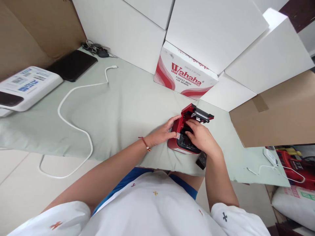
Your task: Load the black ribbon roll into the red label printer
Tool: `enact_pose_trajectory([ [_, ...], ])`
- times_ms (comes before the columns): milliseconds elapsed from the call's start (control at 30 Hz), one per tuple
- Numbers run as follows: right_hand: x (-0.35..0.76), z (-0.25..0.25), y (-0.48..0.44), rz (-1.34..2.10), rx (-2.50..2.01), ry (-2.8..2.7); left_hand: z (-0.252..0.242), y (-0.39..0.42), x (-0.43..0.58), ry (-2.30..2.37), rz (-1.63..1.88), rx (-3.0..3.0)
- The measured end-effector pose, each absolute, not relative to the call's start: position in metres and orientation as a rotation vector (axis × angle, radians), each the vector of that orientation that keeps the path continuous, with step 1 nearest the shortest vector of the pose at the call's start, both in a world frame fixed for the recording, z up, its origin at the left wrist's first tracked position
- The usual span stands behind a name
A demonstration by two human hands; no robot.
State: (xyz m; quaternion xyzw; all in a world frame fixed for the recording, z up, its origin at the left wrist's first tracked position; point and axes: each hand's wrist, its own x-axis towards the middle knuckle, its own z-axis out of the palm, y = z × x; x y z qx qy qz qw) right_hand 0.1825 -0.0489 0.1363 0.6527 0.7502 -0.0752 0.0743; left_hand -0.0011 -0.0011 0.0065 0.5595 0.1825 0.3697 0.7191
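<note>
nearest the wearer, past the white shirt (152, 206), a small black block (201, 160) lies by the table's near edge, beside the right forearm. just beyond it the red device (172, 143) sits upright on the cloth-covered table (137, 101), in front of the person and a little to the right. the left hand (161, 133) clasps its left side, thumb at the near corner and fingers along the flank, seemingly to steady it. the right hand (203, 136) reaches into the open bay, fingers bent and slightly apart (whether they pinch anything in there cannot be told, since the hand covers most of it). as for progress, the opening is done: the lid (202, 113) stands raised at the far side, its bar exposed. the handling inside looks to be underway, unfinished by the hand's place, and the lid is not yet shut. farther off, a white cable (92, 146) runs over the table to the left, untouched, and a red-and-white water carton (185, 77) stands behind the device, against stacked white boxes (194, 29).
</note>
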Motion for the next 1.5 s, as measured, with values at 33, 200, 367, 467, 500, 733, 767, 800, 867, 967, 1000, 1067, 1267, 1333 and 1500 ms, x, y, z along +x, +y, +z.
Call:
enact_pose_trajectory([
  [33, 0.188, 0.135, -0.059, -0.219, 1.992, 2.334, 0.006, -0.001, -0.001, 0.396, 0.821, 1.247],
  [200, 0.204, 0.108, -0.128, -0.096, 2.059, 2.948, -0.001, -0.002, 0.000, 0.399, 0.850, 1.230],
  [367, 0.189, 0.057, -0.169, 0.147, 2.115, 2.960, 0.019, 0.010, 0.008, 0.585, 1.035, 1.277],
  [467, 0.182, 0.040, -0.169, 0.296, 2.251, 2.974, 0.049, 0.028, 0.024, 0.664, 1.173, 1.389],
  [500, 0.181, 0.038, -0.167, 0.327, 2.280, 2.986, 0.059, 0.034, 0.029, 0.673, 1.184, 1.442],
  [733, 0.186, 0.031, -0.169, 0.304, 2.316, 3.071, 0.075, 0.023, 0.020, 0.699, 1.111, 1.751],
  [767, 0.186, 0.029, -0.171, 0.329, 2.357, 3.069, 0.069, 0.014, 0.012, 0.653, 1.096, 1.802],
  [800, 0.185, 0.026, -0.173, 0.367, 2.401, 3.062, 0.062, 0.005, 0.004, 0.602, 1.092, 1.865],
  [867, 0.185, 0.021, -0.175, 0.440, 2.467, 3.039, 0.048, -0.011, -0.010, 0.542, 1.066, 1.997],
  [967, 0.186, 0.018, -0.175, 0.450, 2.466, 3.051, 0.034, -0.025, -0.021, 0.586, 1.087, 2.073],
  [1000, 0.188, 0.018, -0.175, 0.428, 2.446, 3.073, 0.032, -0.027, -0.022, 0.597, 1.093, 2.085],
  [1067, 0.191, 0.019, -0.173, 0.380, 2.407, 3.118, 0.030, -0.030, -0.022, 0.611, 1.094, 2.097],
  [1267, 0.194, 0.022, -0.169, 0.339, 2.404, 3.153, 0.030, -0.022, -0.020, 0.528, 1.042, 1.879],
  [1333, 0.194, 0.021, -0.169, 0.314, 2.416, 3.141, 0.026, -0.016, -0.017, 0.525, 1.022, 1.722],
  [1500, 0.192, 0.020, -0.172, 0.258, 2.446, 3.114, 0.003, -0.007, -0.008, 0.567, 0.997, 1.428],
])
